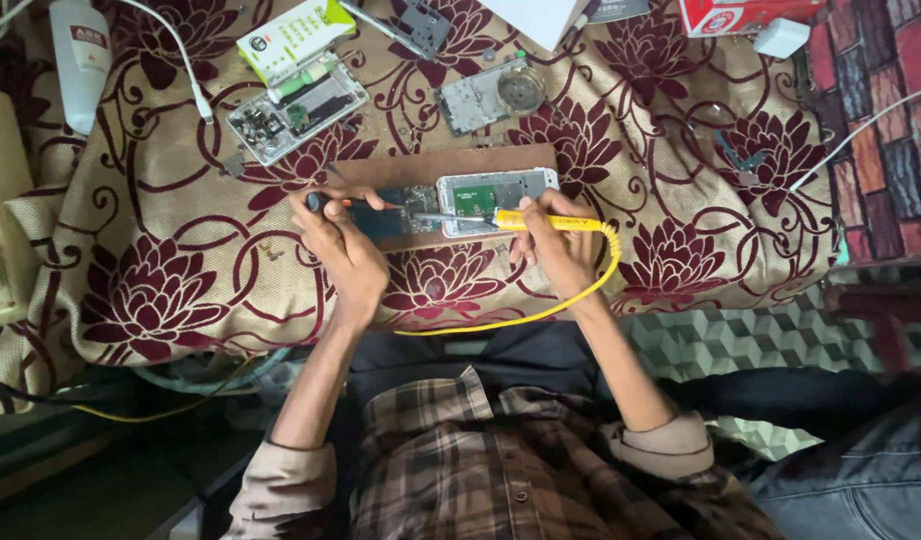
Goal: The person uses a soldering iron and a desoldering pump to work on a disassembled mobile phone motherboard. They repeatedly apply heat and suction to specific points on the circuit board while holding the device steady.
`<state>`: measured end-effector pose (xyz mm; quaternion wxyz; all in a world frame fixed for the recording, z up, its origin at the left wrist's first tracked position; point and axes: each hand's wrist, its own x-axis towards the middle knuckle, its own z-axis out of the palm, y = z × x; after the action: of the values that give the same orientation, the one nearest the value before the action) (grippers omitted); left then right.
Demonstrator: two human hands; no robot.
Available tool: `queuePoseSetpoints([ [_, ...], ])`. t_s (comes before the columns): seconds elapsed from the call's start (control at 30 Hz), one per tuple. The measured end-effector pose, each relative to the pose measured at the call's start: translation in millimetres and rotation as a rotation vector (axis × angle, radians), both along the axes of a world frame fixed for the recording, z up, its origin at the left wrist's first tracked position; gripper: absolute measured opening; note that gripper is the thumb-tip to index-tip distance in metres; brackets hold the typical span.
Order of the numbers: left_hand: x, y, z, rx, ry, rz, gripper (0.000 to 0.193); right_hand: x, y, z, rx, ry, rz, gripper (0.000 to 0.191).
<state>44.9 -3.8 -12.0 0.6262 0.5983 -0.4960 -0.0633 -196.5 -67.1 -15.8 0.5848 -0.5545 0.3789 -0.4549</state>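
- We are looking down at a person in a plaid shirt working over a cloth (180,200) patterned with dark red flowers.
- We are seeing the right hand (560,245) closing its fingers around the yellow handle of a soldering iron (540,222); its metal tip is pointing left, toward the dark circuit board (400,212).
- We are following the yellow cord (570,300) looping from the handle around the right wrist and back toward the body.
- We are seeing the left hand (345,245) curling its fingers around a thin tool with an orange shaft (365,204), whose end is lying over the left part of the circuit board.
- We are locating the circuit board and an opened white phone (495,190) side by side on a brown wooden board (440,165), in the middle of the cloth, just beyond both hands.
- We are noting, farther away, two more opened phone bodies (295,110) (490,95), a green-and-white box (295,38) and a white bottle (78,60) at the far left.
- We are noting a white cable (185,65) running beside the bottle.
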Motion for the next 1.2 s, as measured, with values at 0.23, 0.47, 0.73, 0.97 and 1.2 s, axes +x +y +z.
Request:
queuePoseSetpoints([
  [0.23, 3, -2, 0, 0.011, -0.080, 0.057, 0.021, -1, -4, -14, 0.021, -0.023, 0.031, 0.026],
  [0.47, 5, -5, -3, 0.003, -0.103, 0.083, 0.022, -5, -7, -11, -0.110, 0.113, 0.104, 0.024],
  [0.73, 6, -13, -6, -0.201, 0.218, -0.211, 0.025, -4, 5, -24, 0.145, -0.368, 0.039, 0.021],
  [0.97, -11, -23, 1, -0.170, 0.231, -0.431, 0.022, -47, 15, -39, -0.020, -0.484, -0.137, 0.036],
  [1.2, -26, -34, 1, -0.086, 0.114, -0.409, 0.019, -55, 6, -59, 0.015, -0.532, -0.264, 0.040],
])
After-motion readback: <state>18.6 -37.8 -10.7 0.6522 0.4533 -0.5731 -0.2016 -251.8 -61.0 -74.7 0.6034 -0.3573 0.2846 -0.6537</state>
